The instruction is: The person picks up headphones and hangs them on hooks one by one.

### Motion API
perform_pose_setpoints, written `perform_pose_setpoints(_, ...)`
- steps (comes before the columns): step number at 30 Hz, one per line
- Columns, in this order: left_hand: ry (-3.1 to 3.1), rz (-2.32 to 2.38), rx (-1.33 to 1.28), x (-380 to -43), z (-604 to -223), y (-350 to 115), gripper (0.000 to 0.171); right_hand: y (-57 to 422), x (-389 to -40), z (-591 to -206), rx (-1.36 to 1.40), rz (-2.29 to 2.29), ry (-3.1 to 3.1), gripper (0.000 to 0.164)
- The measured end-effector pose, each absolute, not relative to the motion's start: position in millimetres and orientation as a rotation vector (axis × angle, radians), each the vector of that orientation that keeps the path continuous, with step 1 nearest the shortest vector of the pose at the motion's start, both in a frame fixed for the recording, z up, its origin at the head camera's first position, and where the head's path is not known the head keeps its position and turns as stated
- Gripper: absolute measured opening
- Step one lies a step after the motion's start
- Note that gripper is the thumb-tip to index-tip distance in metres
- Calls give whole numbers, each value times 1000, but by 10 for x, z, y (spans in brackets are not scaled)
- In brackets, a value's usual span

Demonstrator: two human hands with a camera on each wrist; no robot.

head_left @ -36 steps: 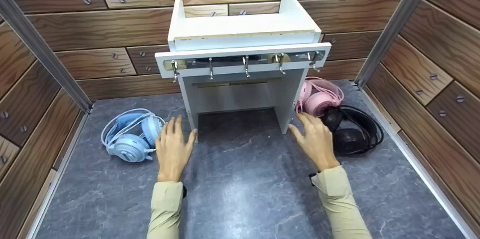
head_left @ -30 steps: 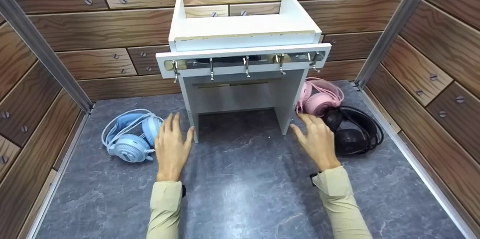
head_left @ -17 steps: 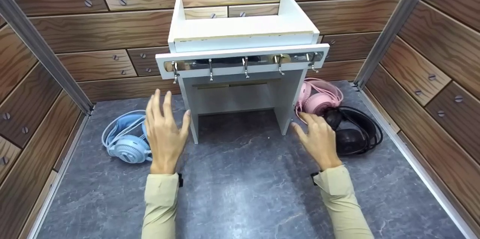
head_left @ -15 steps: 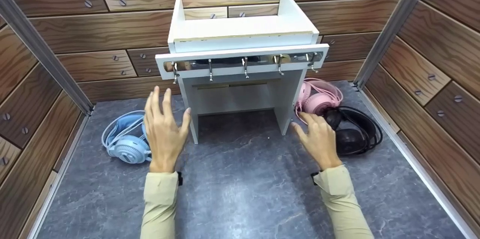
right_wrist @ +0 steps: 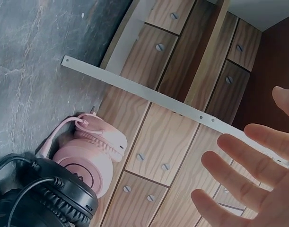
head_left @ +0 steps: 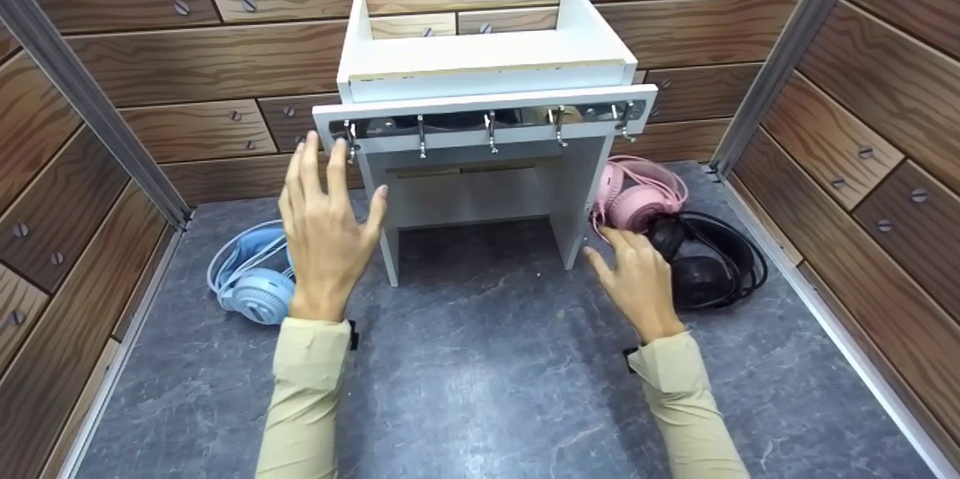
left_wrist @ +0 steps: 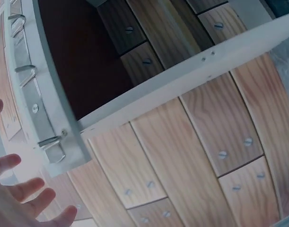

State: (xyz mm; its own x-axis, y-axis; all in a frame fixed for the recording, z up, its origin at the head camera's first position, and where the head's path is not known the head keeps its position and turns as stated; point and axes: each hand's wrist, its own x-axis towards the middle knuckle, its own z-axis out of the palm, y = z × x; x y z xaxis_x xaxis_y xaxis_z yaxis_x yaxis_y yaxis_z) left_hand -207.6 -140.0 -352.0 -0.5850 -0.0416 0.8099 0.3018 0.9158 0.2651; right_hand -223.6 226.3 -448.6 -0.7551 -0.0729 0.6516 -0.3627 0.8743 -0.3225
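My left hand (head_left: 322,235) is raised with fingers spread, below the left end of a white hook rail (head_left: 480,100) on the front of a small white shelf unit (head_left: 487,51). In the left wrist view its fingertips stand apart from the rail's metal hooks (left_wrist: 52,142). Light blue headphones (head_left: 259,291) lie left of that hand, which partly covers them. My right hand (head_left: 637,280) hovers with loosely extended fingers near the unit's right leg, holding nothing. Beside it lie black headphones (head_left: 701,280), with pink headphones (head_left: 637,205) behind them, partly hidden by the unit.
A dark grey marbled tabletop (head_left: 465,389) carries everything. Wood-patterned panels (head_left: 202,66) wall in the back and both sides, joined by grey metal posts (head_left: 787,51) at the corners.
My left hand has lifted from beside the unit's left leg, moving up and forward toward the hook rail. The right hand has barely moved, and the headphones stay in place.
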Motion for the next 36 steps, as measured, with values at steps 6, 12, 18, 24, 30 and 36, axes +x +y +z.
perform_pose_setpoints(6,-2184,-393,-218,-2066,-3304,-1459,66,2265,-2215,-4476,329,563,-2380,33)
perform_pose_setpoints(12,-2195,-369,-223,-2120,-3155,-1491,66,2231,-2237,-4441,331,568,-2371,33)
perform_pose_setpoints(18,-2261,-364,-235,-2208,-3142,-1449,67,2236,-2251,-4431,333,564,-2359,33)
perform_pose_setpoints(24,-2310,-365,-225,-2297,-3116,-1404,67,2257,-2254,-4426,317,569,-2365,32)
perform_pose_setpoints(30,-2370,-372,-196,-2361,-3110,-1380,72,2250,-2276,-4444,309,570,-2370,33)
perform_pose_setpoints(36,-2447,-363,-184,-2421,-3129,-1394,79,2228,-2308,-4463,319,574,-2369,32)
